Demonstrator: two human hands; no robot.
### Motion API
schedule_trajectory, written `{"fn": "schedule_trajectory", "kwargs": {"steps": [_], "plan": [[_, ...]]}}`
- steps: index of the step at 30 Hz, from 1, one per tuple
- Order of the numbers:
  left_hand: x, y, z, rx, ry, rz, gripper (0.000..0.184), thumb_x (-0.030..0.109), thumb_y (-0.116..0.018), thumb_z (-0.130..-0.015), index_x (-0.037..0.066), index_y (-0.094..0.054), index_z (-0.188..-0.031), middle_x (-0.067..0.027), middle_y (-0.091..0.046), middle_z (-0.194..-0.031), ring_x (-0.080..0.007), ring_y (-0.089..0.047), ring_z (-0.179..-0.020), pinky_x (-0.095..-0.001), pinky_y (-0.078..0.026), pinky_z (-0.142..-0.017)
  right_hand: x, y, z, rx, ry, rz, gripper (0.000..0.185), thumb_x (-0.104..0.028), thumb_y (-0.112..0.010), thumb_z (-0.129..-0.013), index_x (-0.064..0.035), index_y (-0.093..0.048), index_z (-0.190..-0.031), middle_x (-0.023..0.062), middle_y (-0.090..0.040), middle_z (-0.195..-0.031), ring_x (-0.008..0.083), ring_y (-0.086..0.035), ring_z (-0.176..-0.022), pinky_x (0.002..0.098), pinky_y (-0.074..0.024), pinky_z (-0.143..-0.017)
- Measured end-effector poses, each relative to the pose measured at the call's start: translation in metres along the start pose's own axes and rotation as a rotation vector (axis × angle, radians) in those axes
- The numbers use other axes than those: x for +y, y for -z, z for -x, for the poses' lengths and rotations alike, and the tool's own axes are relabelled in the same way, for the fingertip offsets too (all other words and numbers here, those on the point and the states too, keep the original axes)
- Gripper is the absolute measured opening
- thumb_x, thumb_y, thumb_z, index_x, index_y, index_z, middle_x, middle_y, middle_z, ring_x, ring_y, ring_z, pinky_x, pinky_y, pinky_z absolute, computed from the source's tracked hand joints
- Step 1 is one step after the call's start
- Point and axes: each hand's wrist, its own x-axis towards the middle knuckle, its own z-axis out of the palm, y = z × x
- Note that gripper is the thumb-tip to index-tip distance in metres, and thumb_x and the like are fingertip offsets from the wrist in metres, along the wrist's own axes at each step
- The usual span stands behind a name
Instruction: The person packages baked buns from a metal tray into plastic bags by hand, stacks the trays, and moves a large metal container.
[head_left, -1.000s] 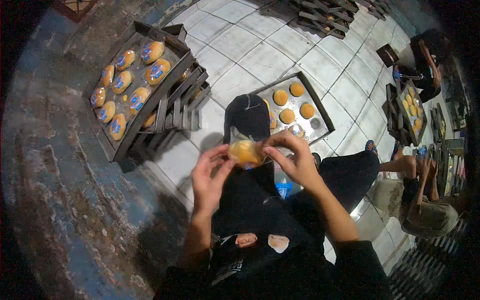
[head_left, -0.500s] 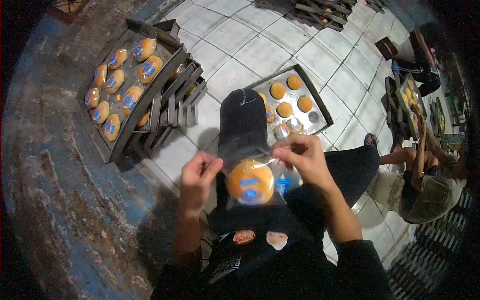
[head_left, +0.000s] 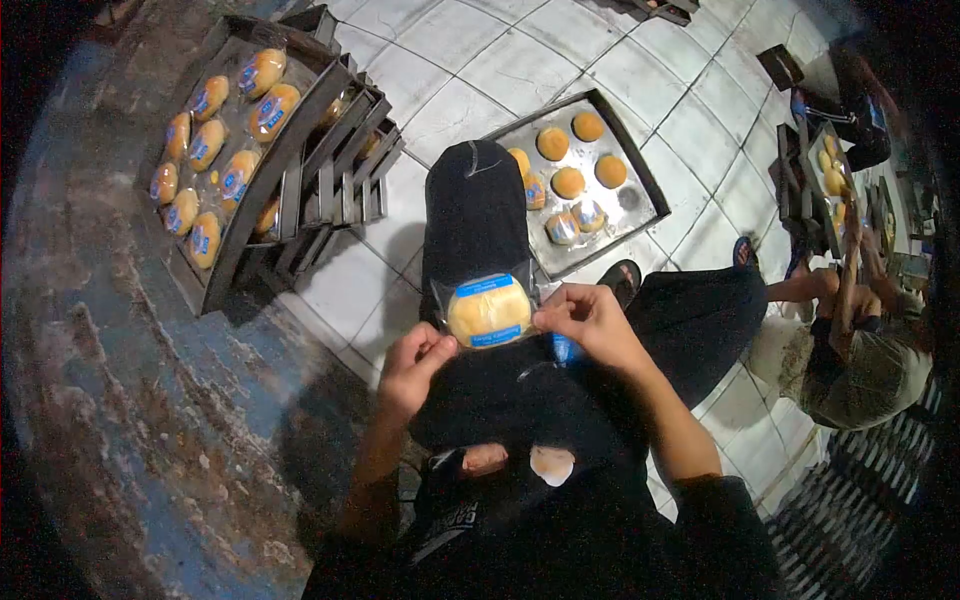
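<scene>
A round golden bun in a clear wrapper with blue print is stretched between my two hands, above my dark-trousered leg. My left hand pinches the wrapper's lower left corner between thumb and fingers. At the bun's right side, my right hand pinches the other edge of the wrapper. Under my right hand a blue-printed packet partly shows. Beyond my knee a metal tray on the floor holds several bare buns and a few wrapped ones.
At the left, a stack of dark trays carries several wrapped buns on top. Other people sit at the right, one with a pale head covering, near more trays. A sandal lies beyond my right hand.
The wrapped bun has moved up, away from my body, and its other side with two blue bands now faces me. My left hand has shifted right and down. The surroundings sit slightly higher in view.
</scene>
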Motion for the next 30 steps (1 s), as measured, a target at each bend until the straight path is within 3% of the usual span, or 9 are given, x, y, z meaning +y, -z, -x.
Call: {"fn": "schedule_trajectory", "kwargs": {"steps": [6, 9, 12, 14, 16, 18, 22, 26, 30], "plan": [[-0.006, 0.001, -0.013, -0.058, -0.106, 0.129, 0.020, 0.011, -0.074, -0.098, 0.003, -0.057, -0.106, 0.0027, -0.049, -0.077, -0.0067, -0.044, -0.068, -0.0284, -0.036, -0.062, 0.010, 0.015, -0.029, -0.314, -0.144, -0.087, 0.034, -0.020, -0.080, -0.096, -0.0061, -0.072, -0.126, -0.0080, -0.060, -0.081, 0.0033, -0.053, -0.077, 0.0192, -0.0388, -0.069], [0.003, 0.003, -0.021, 0.075, -0.346, -0.029, 0.033, 0.000, -0.075, -0.093, 0.004, -0.051, -0.115, 0.0028, -0.044, -0.077, -0.0071, -0.042, -0.068, -0.0278, -0.036, -0.062, -0.009, 0.018, -0.027, -0.404, 0.077, -0.029, 0.030, -0.017, -0.073, -0.101, -0.0069, -0.069, -0.129, 0.0029, -0.068, -0.104, 0.0086, -0.062, -0.095, 0.0256, -0.0531, -0.078], [0.015, -0.009, -0.042, 0.182, -0.357, -0.124, 0.040, -0.003, -0.078, -0.090, 0.005, -0.049, -0.115, 0.0029, -0.039, -0.075, -0.0078, -0.039, -0.066, -0.0275, -0.035, -0.061, -0.035, 0.037, -0.025, -0.560, -0.042, -0.055, 0.027, -0.017, -0.061, -0.105, -0.0040, -0.067, -0.128, 0.0111, -0.065, -0.129, 0.0186, -0.067, -0.109, 0.0389, -0.0620, -0.092], [0.024, -0.017, -0.054, 0.184, -0.356, -0.124, 0.039, 0.002, -0.081, -0.090, 0.005, -0.050, -0.113, 0.0028, -0.040, -0.075, -0.0082, -0.039, -0.066, -0.0271, -0.035, -0.060, -0.026, 0.057, -0.030, -0.472, -0.027, -0.141, 0.029, -0.020, -0.053, -0.107, -0.0051, -0.067, -0.127, 0.0088, -0.066, -0.125, 0.0193, -0.067, -0.106, 0.0376, -0.0615, -0.089], [0.047, -0.024, -0.054, 0.266, -0.236, -0.287, 0.037, 0.008, -0.081, -0.091, 0.010, -0.050, -0.112, 0.0038, -0.035, -0.077, -0.0089, -0.035, -0.069, -0.0288, -0.030, -0.063, -0.014, 0.079, -0.035, -0.113, 0.173, 0.010, 0.030, -0.025, -0.057, -0.106, -0.0052, -0.062, -0.129, 0.0075, -0.064, -0.116, 0.0156, -0.066, -0.097, 0.0300, -0.0567, -0.079], [0.021, -0.018, -0.065, 0.328, -0.348, -0.307, 0.042, 0.023, -0.087, -0.090, 0.011, -0.052, -0.109, 0.0044, -0.033, -0.076, -0.0096, -0.034, -0.069, -0.0299, -0.029, -0.062, -0.001, 0.109, -0.047, 0.273, 0.082, 0.131, 0.035, -0.026, -0.067, -0.104, -0.0070, -0.056, -0.132, 0.0070, -0.063, -0.119, 0.0152, -0.066, -0.094, 0.0283, -0.0547, -0.076], [0.023, -0.015, -0.064, 0.306, -0.360, -0.322, 0.039, 0.021, -0.085, -0.093, 0.008, -0.052, -0.109, 0.0010, -0.041, -0.088, -0.0103, -0.037, -0.073, -0.0294, -0.037, -0.066, 0.089, 0.204, -0.108, 0.687, 0.094, -0.051, 0.040, -0.028, -0.073, -0.102, -0.0109, -0.049, -0.130, 0.0090, -0.066, -0.113, 0.0176, -0.068, -0.097, 0.0314, -0.0564, -0.076], [0.023, -0.021, -0.063, 0.309, -0.280, -0.212, 0.038, 0.024, -0.084, -0.095, 0.011, -0.052, -0.111, 0.0035, -0.035, -0.086, -0.0107, -0.035, -0.075, -0.0298, -0.037, -0.068, 0.159, 0.263, -0.137, 0.741, 0.042, -0.210, 0.045, -0.026, -0.076, -0.098, -0.0095, -0.049, -0.130, 0.0128, -0.068, -0.120, 0.0221, -0.070, -0.102, 0.0350, -0.0576, -0.073], [0.032, -0.019, -0.061, 0.316, -0.262, -0.299, 0.037, 0.023, -0.084, -0.095, 0.011, -0.053, -0.111, 0.0042, -0.032, -0.084, -0.0105, -0.035, -0.075, -0.0283, -0.036, -0.068, 0.178, 0.282, -0.131, 0.676, -0.570, 0.463, 0.062, -0.028, -0.073, -0.093, -0.0107, -0.046, -0.146, 0.0178, -0.075, -0.105, 0.0283, -0.076, -0.092, 0.0445, -0.0608, -0.074]]}}
